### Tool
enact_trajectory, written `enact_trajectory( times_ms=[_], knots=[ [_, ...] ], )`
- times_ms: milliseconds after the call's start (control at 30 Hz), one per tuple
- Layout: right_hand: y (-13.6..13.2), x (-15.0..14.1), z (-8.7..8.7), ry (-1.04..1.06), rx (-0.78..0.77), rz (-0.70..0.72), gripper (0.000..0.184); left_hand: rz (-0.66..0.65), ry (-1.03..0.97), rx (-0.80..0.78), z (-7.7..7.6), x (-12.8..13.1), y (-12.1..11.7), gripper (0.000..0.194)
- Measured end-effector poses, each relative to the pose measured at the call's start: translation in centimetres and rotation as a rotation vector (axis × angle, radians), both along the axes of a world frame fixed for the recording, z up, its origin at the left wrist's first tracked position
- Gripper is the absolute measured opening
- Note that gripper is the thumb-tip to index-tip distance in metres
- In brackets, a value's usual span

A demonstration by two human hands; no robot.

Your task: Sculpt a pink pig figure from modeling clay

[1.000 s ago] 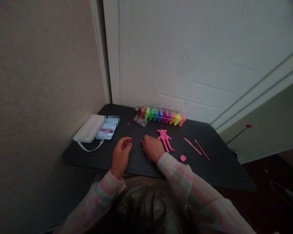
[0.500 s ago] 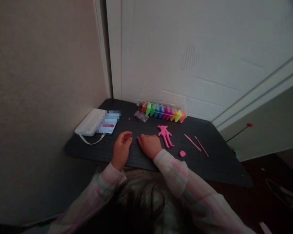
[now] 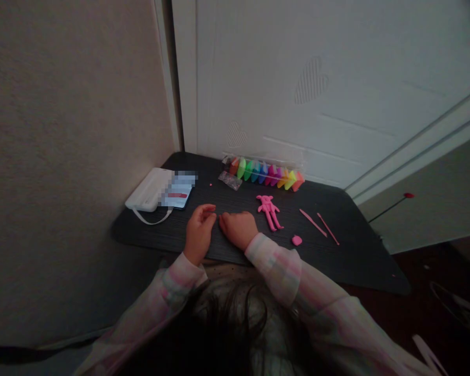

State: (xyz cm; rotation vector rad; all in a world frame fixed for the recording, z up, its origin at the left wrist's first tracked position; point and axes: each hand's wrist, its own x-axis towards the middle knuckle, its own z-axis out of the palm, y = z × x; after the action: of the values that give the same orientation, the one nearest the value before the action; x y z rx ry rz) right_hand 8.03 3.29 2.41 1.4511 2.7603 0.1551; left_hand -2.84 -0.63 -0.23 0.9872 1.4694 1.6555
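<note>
Low over the front of the dark table, my left hand [image 3: 199, 232] has its fingers curved and its thumb held apart from them, with nothing visible between. Close beside it, my right hand [image 3: 239, 230] rests on the tabletop with fingers curled and pressed together; whatever may be under them is hidden. To the right of that hand lies a pink clay figure [image 3: 269, 211] with ears, arms and two long legs. A small pink clay lump [image 3: 296, 240] sits nearer the front edge. Two thin pink modelling tools [image 3: 313, 223] lie further right.
A clear tray of coloured clay blocks [image 3: 270, 172] stands at the back against the white door [image 3: 258, 78]. In front of it is a small glittery packet [image 3: 230, 180]. On the left are a white case with a strap [image 3: 151, 190] and a phone [image 3: 182, 196] with a blurred screen.
The camera view has shifted slightly, so the table things appear a little higher and further right. My right hand has come slightly closer to my left hand. The clay figure stays put.
</note>
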Motion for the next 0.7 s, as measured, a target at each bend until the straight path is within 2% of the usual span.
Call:
enact_trajectory(
  times_ms=[167, 367, 567, 700],
  knots=[
    [0.8, 0.5, 0.0, -0.011, 0.013, -0.127, 0.04, -0.005, -0.003, 0.005, -0.1, 0.1, 0.1, 0.018],
    [-0.1, -0.7, -0.1, 0.018, -0.03, -0.006, 0.036, 0.013, -0.002, 0.013, -0.2, 0.1, 0.1, 0.017],
    [1.1, 1.2, -0.1, -0.006, 0.006, -0.16, 0.04, 0.003, 0.012, 0.02, -0.3, 0.0, 0.2, 0.018],
    [0.3, 0.3, -0.3, 0.036, -0.002, -0.047, 0.036, 0.02, 0.011, 0.019, -0.3, 0.1, 0.2, 0.017]
  ],
)
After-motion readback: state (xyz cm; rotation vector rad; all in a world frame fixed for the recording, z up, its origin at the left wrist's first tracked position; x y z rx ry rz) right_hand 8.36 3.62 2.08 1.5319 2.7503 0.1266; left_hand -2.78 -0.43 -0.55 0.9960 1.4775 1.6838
